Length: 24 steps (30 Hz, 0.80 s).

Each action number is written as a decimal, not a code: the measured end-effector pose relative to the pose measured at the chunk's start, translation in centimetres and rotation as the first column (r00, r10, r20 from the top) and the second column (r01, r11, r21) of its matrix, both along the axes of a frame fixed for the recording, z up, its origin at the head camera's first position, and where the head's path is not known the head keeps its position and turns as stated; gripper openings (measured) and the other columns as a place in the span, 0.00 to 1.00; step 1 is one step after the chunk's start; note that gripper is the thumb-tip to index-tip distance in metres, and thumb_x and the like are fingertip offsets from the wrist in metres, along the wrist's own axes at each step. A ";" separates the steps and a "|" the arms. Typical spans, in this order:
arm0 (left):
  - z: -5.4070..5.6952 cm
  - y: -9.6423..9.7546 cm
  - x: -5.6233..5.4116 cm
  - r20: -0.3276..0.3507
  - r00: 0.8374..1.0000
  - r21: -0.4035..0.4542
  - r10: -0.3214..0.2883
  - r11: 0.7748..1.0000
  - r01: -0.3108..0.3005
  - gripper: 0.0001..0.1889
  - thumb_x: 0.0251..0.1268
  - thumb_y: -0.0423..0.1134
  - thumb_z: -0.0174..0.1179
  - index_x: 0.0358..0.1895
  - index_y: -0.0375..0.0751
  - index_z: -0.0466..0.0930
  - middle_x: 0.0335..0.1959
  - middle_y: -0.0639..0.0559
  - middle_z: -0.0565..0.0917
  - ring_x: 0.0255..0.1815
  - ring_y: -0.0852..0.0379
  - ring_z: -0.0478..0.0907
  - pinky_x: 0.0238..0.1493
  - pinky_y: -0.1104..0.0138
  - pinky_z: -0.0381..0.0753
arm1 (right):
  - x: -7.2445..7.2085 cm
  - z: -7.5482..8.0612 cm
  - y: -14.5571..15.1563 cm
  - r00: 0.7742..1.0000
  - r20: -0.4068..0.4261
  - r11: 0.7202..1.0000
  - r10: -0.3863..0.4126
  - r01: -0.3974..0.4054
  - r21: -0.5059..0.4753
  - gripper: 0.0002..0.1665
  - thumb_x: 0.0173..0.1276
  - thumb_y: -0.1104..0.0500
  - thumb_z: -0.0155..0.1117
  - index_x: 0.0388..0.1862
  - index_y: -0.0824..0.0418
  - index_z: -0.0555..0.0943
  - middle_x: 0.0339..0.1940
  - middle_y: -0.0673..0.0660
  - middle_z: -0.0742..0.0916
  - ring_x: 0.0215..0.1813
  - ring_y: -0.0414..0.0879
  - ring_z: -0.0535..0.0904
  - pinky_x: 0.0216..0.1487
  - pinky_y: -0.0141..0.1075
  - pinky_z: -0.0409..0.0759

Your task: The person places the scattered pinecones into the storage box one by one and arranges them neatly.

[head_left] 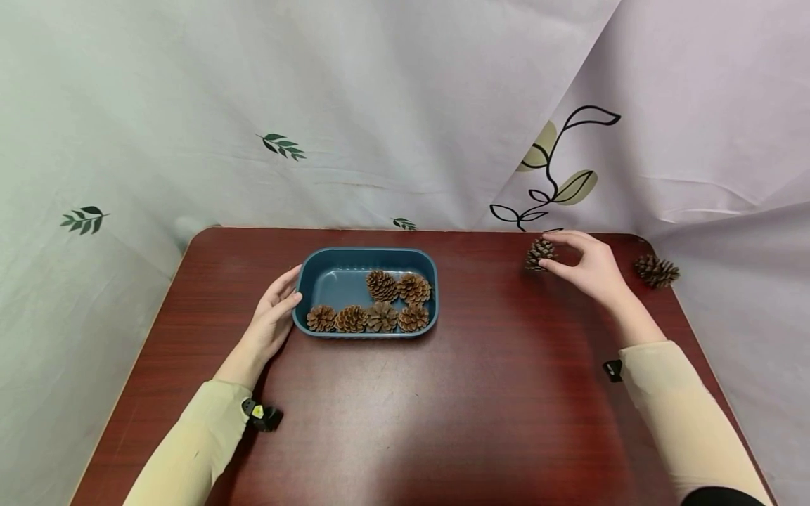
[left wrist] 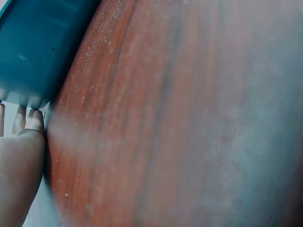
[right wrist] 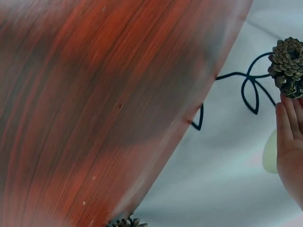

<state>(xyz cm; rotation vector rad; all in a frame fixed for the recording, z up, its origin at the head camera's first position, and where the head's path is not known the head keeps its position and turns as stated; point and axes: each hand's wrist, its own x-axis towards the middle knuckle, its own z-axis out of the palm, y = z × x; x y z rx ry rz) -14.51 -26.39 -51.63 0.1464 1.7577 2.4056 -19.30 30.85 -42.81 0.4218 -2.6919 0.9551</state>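
A blue rectangular tray [head_left: 363, 333] sits left of the table's middle, with several brown pine cones [head_left: 382, 317] inside, mostly along its near side and right end. My left hand [head_left: 272, 316] rests against the tray's left end, fingers and thumb straight at the wall; the left wrist view shows fingertips touching the blue side. At the far right of the table, my right hand [head_left: 588, 267] pinches a pine cone [head_left: 540, 254] between thumb and fingers. That same pine cone [right wrist: 287, 66] appears at the right edge of the right wrist view, against the fingertips.
Another pine cone [head_left: 657, 271] lies at the table's right edge, beyond my right hand. The dark red wooden table [head_left: 443, 407] ends at a pale curtain [head_left: 380, 126] with leaf prints, which hangs behind and along both sides.
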 end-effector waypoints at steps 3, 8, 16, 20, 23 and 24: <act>0.0 0.0 0.0 -0.006 1.000 0.000 0.002 1.000 -0.002 0.29 0.84 0.27 0.48 0.83 0.42 0.60 0.71 0.64 0.77 0.69 0.67 0.76 0.62 0.75 0.79 | 0.0 -0.1 -0.5 1.000 -0.005 1.000 0.009 -0.009 -0.021 0.26 0.61 0.65 0.82 0.60 0.61 0.89 0.57 0.63 0.90 0.57 0.16 0.73 0.62 0.13 0.64; -0.1 0.0 -0.1 -0.003 1.000 -0.016 0.006 1.000 -0.006 0.29 0.84 0.27 0.48 0.84 0.41 0.59 0.71 0.64 0.76 0.70 0.67 0.75 0.62 0.74 0.79 | 0.1 -0.3 -1.6 1.000 0.001 0.999 0.021 -0.021 -0.043 0.27 0.60 0.66 0.82 0.60 0.61 0.89 0.57 0.62 0.90 0.58 0.17 0.73 0.62 0.14 0.65; -0.1 -0.1 -0.2 -0.003 1.000 -0.026 -0.012 1.000 0.011 0.29 0.85 0.28 0.47 0.84 0.44 0.60 0.72 0.65 0.75 0.70 0.68 0.75 0.63 0.75 0.78 | 0.3 -0.6 -3.3 0.998 -0.015 0.995 0.058 -0.059 -0.085 0.27 0.61 0.66 0.82 0.61 0.58 0.89 0.59 0.60 0.90 0.62 0.30 0.78 0.65 0.14 0.65; -0.1 -0.1 -0.1 0.004 1.000 -0.025 -0.012 1.000 0.012 0.30 0.85 0.29 0.47 0.85 0.42 0.57 0.73 0.65 0.74 0.71 0.68 0.74 0.64 0.75 0.77 | 0.4 -0.7 -4.1 0.997 -0.021 0.992 0.074 -0.076 -0.097 0.27 0.60 0.66 0.83 0.60 0.58 0.89 0.59 0.60 0.90 0.62 0.33 0.80 0.65 0.15 0.66; 0.0 -0.1 -0.1 0.008 1.000 -0.024 -0.009 1.000 0.009 0.31 0.85 0.29 0.48 0.85 0.40 0.55 0.73 0.63 0.73 0.71 0.67 0.73 0.64 0.75 0.77 | 0.6 -0.7 -4.8 0.996 -0.027 0.990 0.088 -0.090 -0.104 0.28 0.59 0.67 0.83 0.60 0.59 0.89 0.58 0.61 0.90 0.62 0.33 0.80 0.64 0.15 0.67; 0.0 0.0 -0.1 0.008 1.000 -0.023 -0.009 1.000 0.009 0.31 0.85 0.29 0.48 0.85 0.39 0.54 0.73 0.63 0.73 0.71 0.67 0.73 0.64 0.75 0.77 | 0.7 -0.8 -5.0 0.995 -0.029 0.989 0.095 -0.098 -0.111 0.28 0.59 0.68 0.83 0.60 0.60 0.89 0.58 0.61 0.90 0.62 0.33 0.80 0.64 0.15 0.68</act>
